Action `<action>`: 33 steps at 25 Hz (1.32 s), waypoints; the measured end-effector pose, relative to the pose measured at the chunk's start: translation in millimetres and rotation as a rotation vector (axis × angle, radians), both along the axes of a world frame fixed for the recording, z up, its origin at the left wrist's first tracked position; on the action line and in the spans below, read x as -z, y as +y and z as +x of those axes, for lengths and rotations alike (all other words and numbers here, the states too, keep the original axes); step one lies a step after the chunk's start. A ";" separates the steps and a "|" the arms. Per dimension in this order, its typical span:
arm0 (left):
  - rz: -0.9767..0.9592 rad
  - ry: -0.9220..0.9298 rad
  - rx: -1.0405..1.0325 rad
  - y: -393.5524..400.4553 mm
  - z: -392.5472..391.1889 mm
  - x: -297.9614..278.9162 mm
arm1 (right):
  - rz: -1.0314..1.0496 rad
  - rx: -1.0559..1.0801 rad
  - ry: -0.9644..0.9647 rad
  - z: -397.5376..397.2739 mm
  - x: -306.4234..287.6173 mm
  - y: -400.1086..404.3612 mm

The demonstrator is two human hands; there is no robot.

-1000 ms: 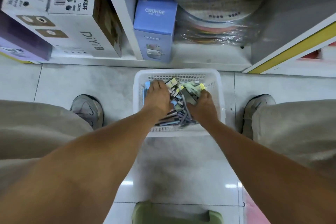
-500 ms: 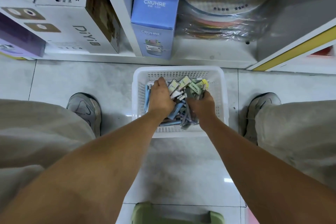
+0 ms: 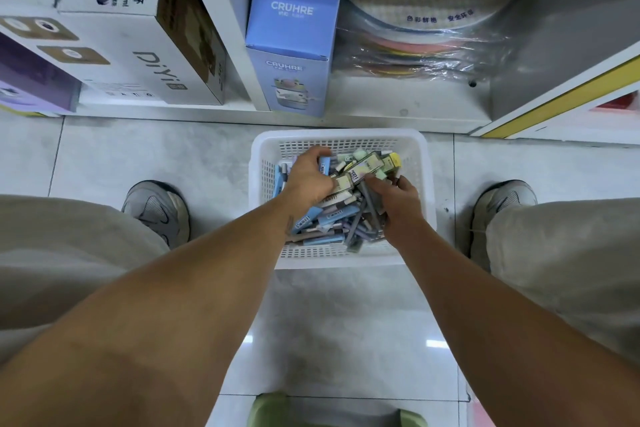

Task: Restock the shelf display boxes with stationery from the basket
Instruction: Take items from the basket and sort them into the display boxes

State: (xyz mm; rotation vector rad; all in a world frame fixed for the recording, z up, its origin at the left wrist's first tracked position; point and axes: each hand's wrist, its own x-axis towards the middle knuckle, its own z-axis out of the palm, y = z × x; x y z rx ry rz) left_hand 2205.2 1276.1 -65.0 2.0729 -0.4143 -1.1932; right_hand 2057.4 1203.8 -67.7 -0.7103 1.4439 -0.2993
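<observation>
Fingers (image 3: 320, 158) of the left hand (image 3: 309, 177) curl down over a bunch of flat rectangular stationery packs in pastel card sleeves (image 3: 360, 168), thumb side pressed vs. the cream-labelled one, so that hand is clenched round a few packs at the top of the heap. Right hand (image 3: 398, 204) sits opposite, fingers bent inward & tips touching the same cluster plus some slim grey-purple pen-like sticks (image 3: 369, 215); it looks closed on them, though exactly how many it grips I can't tell. Both forearms bare, reaching straight down & converging from the lower corners, wrists bent slightly inward. All the stationery lies in a white rectangular plastic basket w/ perforated mesh walls (image 3: 341, 140), which rests on glossy pale grey floor tiles (image 3: 156, 152) just in front of the white bottom shelf (image 3: 398, 107). Blue, lilac & mint boxes are piled loose, crossing each other at angles. On the shelf: a tall light-blue cardboard carton marked CRUHRE (image 3: 294, 45) upright, beside a stack of round coloured items in crinkly clear plastic wrap (image 3: 426, 42); left of the divider, a white & brown carton marked DiYi (image 3: 152, 55). Grey mesh sneakers (image 3: 157, 211) & beige trouser legs flank the basket.
</observation>
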 end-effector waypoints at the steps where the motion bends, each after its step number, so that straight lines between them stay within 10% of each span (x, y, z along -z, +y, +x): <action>1: 0.009 -0.018 0.010 1.0 0.2 0.5 | 0.010 -0.010 -0.003 1.3 -0.1 -1.2; 27: -0.009 -0.421 0.526 6.6 -10.8 3.4 | 0.128 -0.283 -0.277 -0.3 -8.0 -11.7; 33: -0.226 -0.065 0.344 12.0 -12.9 -1.6 | 0.135 -0.356 -0.302 -4.6 -10.6 -12.2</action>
